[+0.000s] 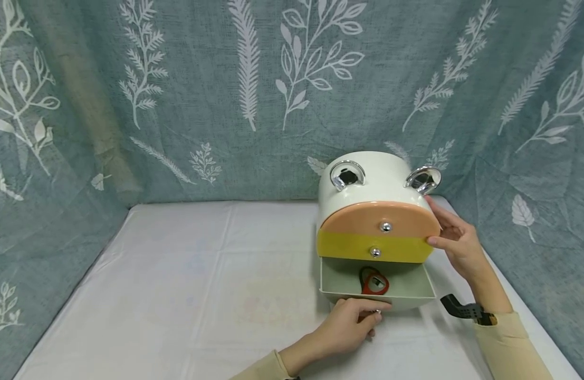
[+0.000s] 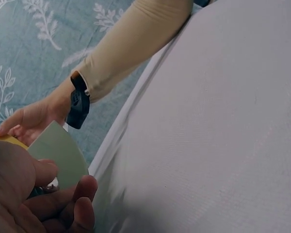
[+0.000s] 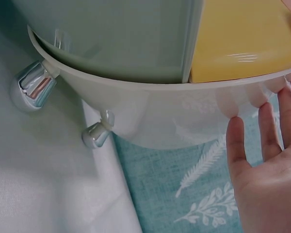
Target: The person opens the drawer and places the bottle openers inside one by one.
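A white rounded drawer cabinet (image 1: pixel 367 179) stands at the right of the table, with an orange drawer (image 1: pixel 353 220) above a yellow one (image 1: pixel 339 244). The pale green bottom drawer (image 1: pixel 410 302) is pulled out. Inside it lies a red-rimmed object (image 1: pixel 375 284) with a black loop. My left hand (image 1: pixel 346 326) pinches the round metal knob (image 2: pixel 53 184) on the green drawer's front. My right hand (image 1: pixel 462 250) rests against the cabinet's right side, its thumb near the yellow drawer's front edge. In the right wrist view its straight fingertips touch the white shell (image 3: pixel 165 116).
Two chrome eye-shaped rings (image 1: pixel 347 174) sit on top of the cabinet. Chrome feet (image 3: pixel 96 135) show beneath it. A white cloth (image 1: pixel 154 285) covers the table, and a leaf-patterned curtain (image 1: pixel 201 95) hangs behind and along both sides.
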Motion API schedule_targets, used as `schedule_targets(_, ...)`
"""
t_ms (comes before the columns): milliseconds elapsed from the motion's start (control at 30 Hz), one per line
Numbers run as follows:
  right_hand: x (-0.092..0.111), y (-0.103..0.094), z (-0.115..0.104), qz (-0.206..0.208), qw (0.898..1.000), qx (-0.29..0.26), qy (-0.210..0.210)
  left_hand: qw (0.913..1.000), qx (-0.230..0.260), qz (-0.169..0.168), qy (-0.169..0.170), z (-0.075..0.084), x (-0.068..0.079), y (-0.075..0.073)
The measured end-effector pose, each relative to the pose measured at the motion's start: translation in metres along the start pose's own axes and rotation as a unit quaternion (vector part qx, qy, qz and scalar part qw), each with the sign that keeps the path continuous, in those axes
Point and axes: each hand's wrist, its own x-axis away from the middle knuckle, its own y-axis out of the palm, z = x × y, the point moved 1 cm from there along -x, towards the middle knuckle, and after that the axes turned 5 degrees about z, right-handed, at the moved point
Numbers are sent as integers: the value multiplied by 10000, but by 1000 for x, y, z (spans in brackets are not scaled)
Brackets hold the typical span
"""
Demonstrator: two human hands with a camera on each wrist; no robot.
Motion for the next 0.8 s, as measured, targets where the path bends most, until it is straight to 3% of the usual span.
schedule_targets(200, -2, 1, 0, 5, 10000, 80, 16, 10000, 72, 10, 63, -1, -2, -3)
schedule_targets(600, -2, 3, 0, -105, 9992, -272, -266, 9999, -90, 56, 131, -2, -9, -3)
schedule_targets(800, 0, 4, 2, -30, 9996, -242, -170, 9999, -73, 71, 106, -6, -12, -3)
